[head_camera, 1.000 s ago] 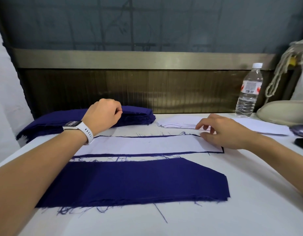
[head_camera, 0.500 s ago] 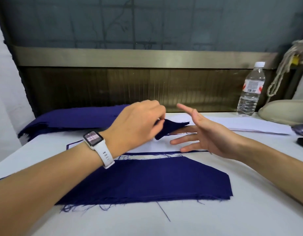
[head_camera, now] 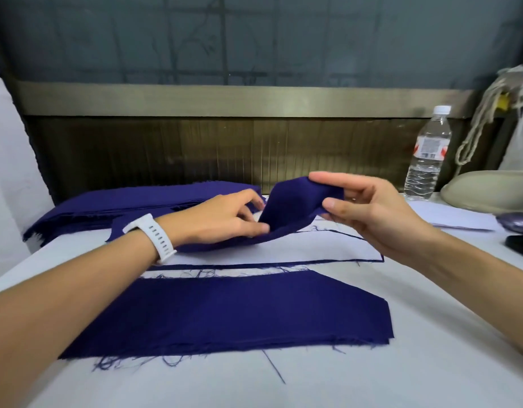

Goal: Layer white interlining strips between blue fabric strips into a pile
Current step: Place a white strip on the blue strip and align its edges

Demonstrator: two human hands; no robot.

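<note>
1. Nearest us, bare bench (head_camera: 313, 387) runs open across the front and front right. A few loose threads (head_camera: 273, 366) trail onto it from the frayed front edge of the near stack (head_camera: 239, 310) of blue strips. That stack lies flat, its right end cut at a slant.
2. Just behind, across a narrow gap of bench, sits the pile (head_camera: 328, 262). It is topped by a white interlining (head_camera: 284, 250), with blue edges showing around it. Its right end lies just beside our right forearm.
3. Over the pile we hold one blue strip (head_camera: 292, 207).
   - The left hand (head_camera: 225, 219), with a white watch (head_camera: 154, 237) at the wrist, pinches the strip low down.
   - The right hand (head_camera: 363, 210) pinches its raised end between thumb and fingers.
   - The hands are close but apart, and the strip's left part trails down onto the pile.
4. Behind the left hand, the far stack (head_camera: 130, 201) of blue strips lies along the back left, its frayed end near the bench's left edge.
5. Behind the right hand, a white stack (head_camera: 451, 216) lies flat.
6. The right side is crowded.
   - A purple rounded thing (head_camera: 516, 222) and a dark flat thing (head_camera: 522, 244), cut off at the right, sit just beside the white stack.
   - A bottle (head_camera: 428, 160) and a beige rounded thing (head_camera: 490, 189) stand at the back edge.
   - A rope (head_camera: 484, 119) hangs above them.
</note>
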